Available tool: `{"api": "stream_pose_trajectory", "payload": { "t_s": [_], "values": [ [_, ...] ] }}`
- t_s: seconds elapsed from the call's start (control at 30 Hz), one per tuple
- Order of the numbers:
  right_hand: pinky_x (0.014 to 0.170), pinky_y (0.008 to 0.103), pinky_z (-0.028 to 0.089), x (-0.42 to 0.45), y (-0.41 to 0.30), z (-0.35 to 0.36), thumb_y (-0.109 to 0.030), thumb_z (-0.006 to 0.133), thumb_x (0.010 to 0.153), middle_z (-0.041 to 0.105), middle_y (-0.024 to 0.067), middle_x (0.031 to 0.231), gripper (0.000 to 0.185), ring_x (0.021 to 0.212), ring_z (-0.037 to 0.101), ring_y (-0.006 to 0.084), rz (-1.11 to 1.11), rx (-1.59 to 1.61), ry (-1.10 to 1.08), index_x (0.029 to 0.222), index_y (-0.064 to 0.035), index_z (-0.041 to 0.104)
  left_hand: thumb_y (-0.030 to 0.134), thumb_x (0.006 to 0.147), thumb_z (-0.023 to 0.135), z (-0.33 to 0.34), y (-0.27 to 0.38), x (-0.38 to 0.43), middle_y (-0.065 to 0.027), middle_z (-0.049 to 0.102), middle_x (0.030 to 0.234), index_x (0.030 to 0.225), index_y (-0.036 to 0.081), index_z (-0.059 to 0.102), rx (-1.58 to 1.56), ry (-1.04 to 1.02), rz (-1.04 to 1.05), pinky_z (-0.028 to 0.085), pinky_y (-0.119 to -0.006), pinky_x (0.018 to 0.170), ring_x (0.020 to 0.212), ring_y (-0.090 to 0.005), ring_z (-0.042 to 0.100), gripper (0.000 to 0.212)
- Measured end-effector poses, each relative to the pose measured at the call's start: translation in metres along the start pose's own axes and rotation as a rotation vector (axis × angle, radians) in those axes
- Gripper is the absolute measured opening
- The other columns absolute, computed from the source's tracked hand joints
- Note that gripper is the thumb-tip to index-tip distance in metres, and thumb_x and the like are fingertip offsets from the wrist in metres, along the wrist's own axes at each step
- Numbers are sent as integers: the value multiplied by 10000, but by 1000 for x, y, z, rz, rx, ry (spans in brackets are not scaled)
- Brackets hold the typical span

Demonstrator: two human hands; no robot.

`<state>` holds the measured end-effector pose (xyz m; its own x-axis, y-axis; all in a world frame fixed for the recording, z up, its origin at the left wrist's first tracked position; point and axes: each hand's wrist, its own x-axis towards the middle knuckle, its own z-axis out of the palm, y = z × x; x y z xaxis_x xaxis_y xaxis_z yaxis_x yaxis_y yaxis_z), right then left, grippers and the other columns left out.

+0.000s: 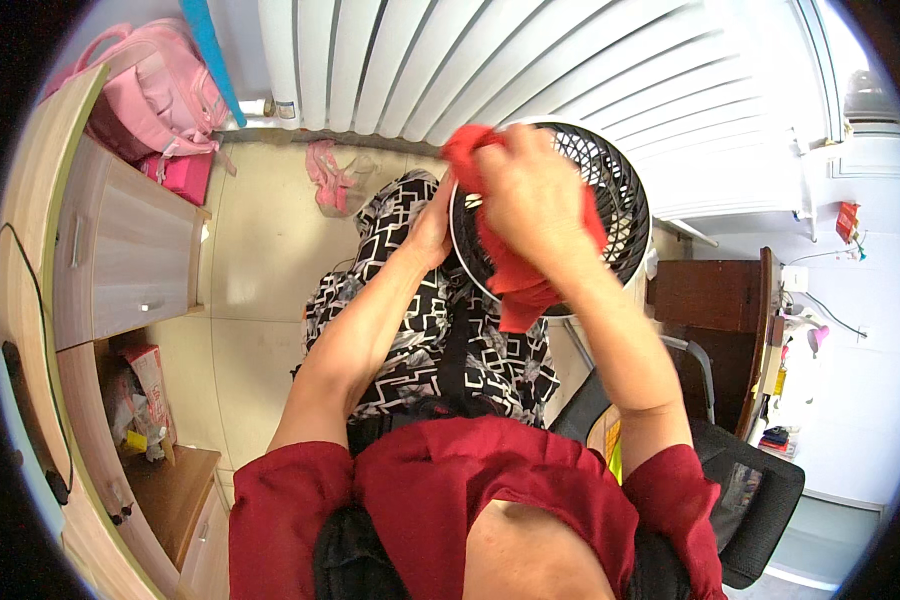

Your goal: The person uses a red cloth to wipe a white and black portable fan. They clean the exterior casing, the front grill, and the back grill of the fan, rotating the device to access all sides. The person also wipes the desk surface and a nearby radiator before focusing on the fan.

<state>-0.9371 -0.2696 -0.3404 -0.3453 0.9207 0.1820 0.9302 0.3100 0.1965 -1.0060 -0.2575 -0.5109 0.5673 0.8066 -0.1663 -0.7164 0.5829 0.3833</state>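
Observation:
Over my lap is a round black openwork plastic piece with a white rim; whether it is a basket or a fan grille I cannot tell. My left hand grips its left edge, fingers partly hidden behind the rim. A red cloth is bunched in my right hand, which lies over the open face of the piece and is slightly blurred. Part of the cloth hangs past the near rim; another bunch sticks out at the upper left. Both my knees, in black-and-white patterned trousers, are below it.
A white radiator stands close beyond the piece. Pink cloth lies on the tiled floor. At left are wooden cabinets and a pink backpack; at right, a dark wooden desk and a black chair.

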Motion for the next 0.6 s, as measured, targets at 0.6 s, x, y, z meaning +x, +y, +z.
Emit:
{"api": "stream_pose_trajectory", "payload": {
  "t_s": [0.6],
  "values": [
    [706,393,520,5,-5,11,-61,645,662,573,122,909,205,878,579,299,-119,10,26,866,-84,647,438,976,423,16,8,-11,-51,549,1287,1343,94,447,71,85,-30,425,-339,1002,1153,-164,537,504]
  ]
}}
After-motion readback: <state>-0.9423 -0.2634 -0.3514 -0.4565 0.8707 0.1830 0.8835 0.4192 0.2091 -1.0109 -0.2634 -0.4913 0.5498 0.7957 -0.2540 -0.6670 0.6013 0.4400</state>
